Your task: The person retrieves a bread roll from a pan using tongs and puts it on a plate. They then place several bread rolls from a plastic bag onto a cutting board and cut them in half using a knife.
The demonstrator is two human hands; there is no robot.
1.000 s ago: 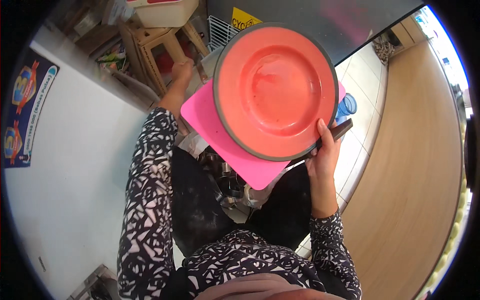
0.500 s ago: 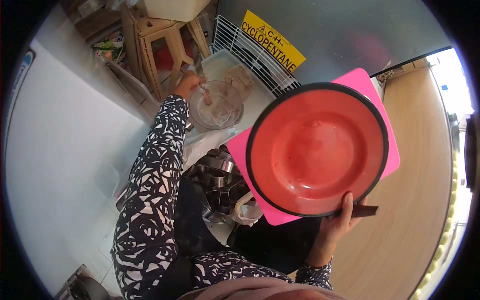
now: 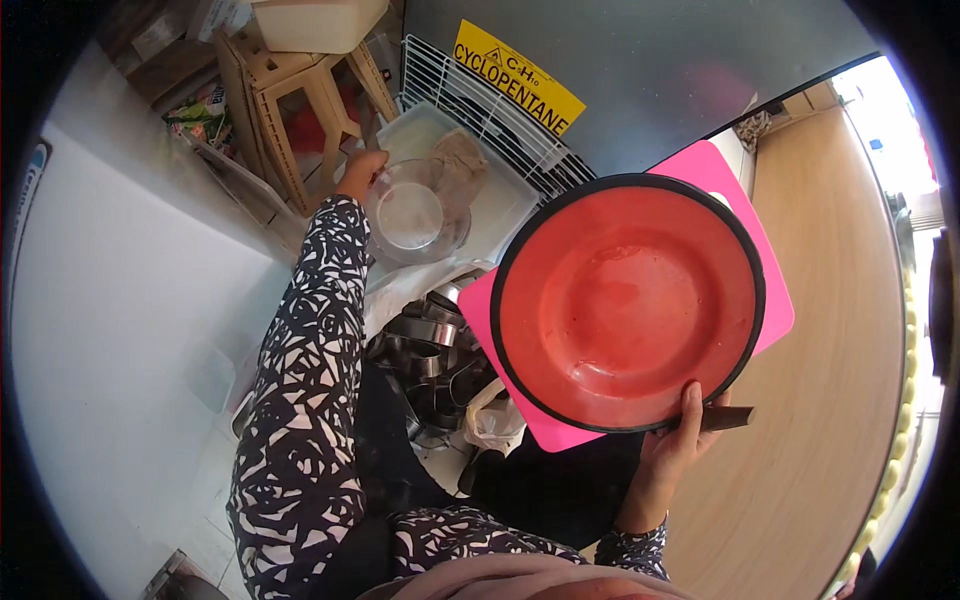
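Note:
My right hand (image 3: pixel 672 455) is closed on the near edge of a red plate (image 3: pixel 625 310) with a black rim, its thumb on top. Under the plate lies a pink cutting board (image 3: pixel 772 310), carried in the same grip. A dark brown handle (image 3: pixel 732 418) sticks out to the right of those fingers; what it belongs to is hidden. Farther left, my left hand (image 3: pixel 360 178) pinches the rim of a clear round bowl (image 3: pixel 410 215). That bowl is over a translucent plastic bin (image 3: pixel 508 205), beside a crumpled brownish item (image 3: pixel 460 165) inside it.
Metal pans and tins (image 3: pixel 425 345) lie in a pile below the bin, near a whitish plastic bag (image 3: pixel 493 420). Behind are a white wire rack (image 3: pixel 480 95) and a tan stool (image 3: pixel 300 85) bearing a cream container (image 3: pixel 320 22). A white panel (image 3: pixel 130 320) stands left, a wooden surface (image 3: pixel 820 350) right.
The view has shifted slightly. My left hand has turned the clear bowl, so its round base now shows more plainly. My right hand keeps the plate and board almost where they were.

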